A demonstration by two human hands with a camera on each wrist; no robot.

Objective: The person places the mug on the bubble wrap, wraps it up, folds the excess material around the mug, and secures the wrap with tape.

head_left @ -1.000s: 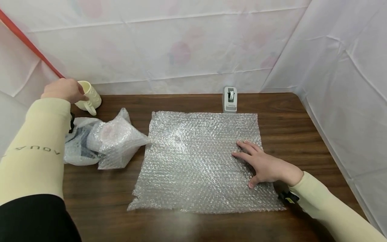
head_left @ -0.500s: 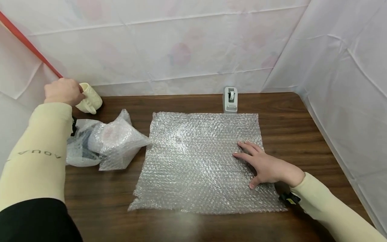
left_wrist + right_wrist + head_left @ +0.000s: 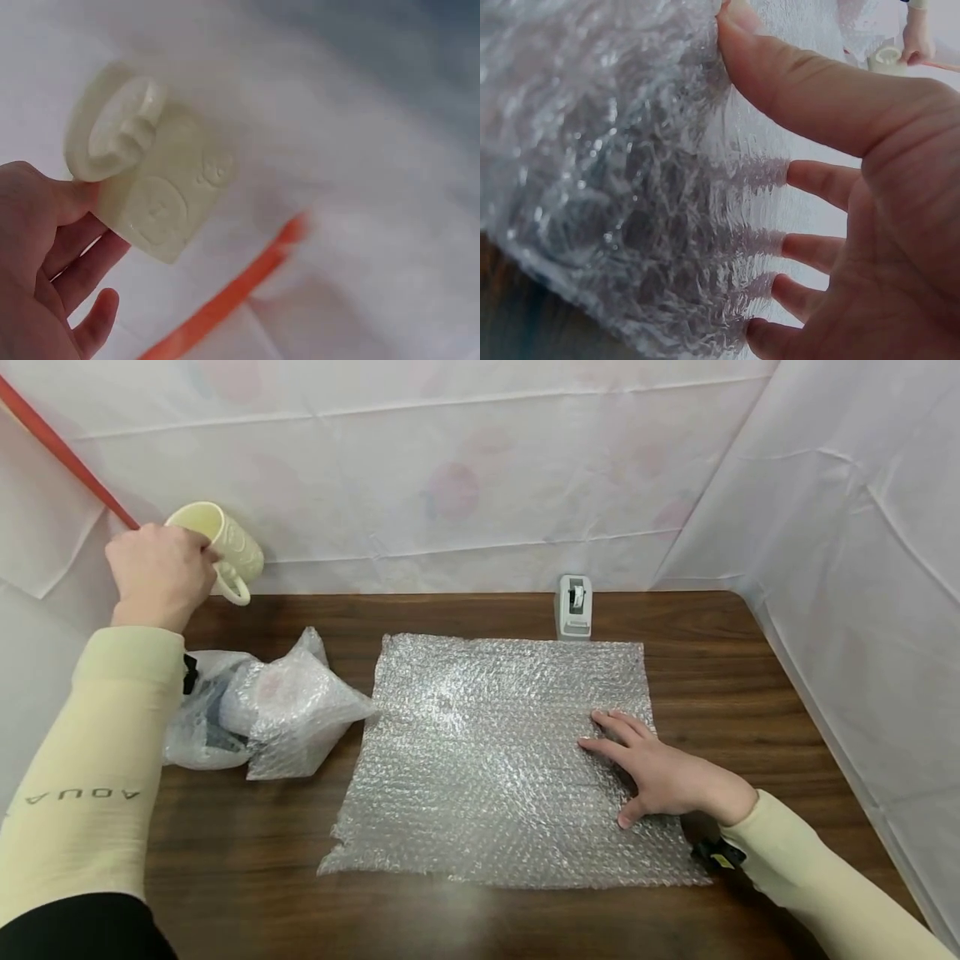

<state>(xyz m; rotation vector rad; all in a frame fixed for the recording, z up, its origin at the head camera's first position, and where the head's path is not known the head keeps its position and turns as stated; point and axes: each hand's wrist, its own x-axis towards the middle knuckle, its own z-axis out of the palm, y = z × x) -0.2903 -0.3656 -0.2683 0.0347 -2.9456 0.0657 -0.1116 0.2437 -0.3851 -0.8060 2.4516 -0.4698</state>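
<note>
A pale yellow mug (image 3: 238,552) with raised decorations is up in the air at the back left, tilted. My left hand (image 3: 161,568) pinches it by the rim, and the left wrist view shows the thumb and fingers on the mug (image 3: 161,187) near its looped handle. A sheet of bubble wrap (image 3: 487,760) lies flat across the middle of the table. On its right part rests my right hand (image 3: 660,772), fingers spread, with fingertips and thumb touching the plastic in the right wrist view.
Left of the sheet lie bubble-wrapped bundles (image 3: 292,710), one pointed corner reaching the sheet's edge. A white tape dispenser (image 3: 573,610) stands behind the sheet. White cloth (image 3: 450,468) hangs behind the wooden table (image 3: 712,668), and a red strip (image 3: 67,456) runs along the left.
The mug has risen off the back left of the table in my left hand. My right hand stays on the bubble wrap.
</note>
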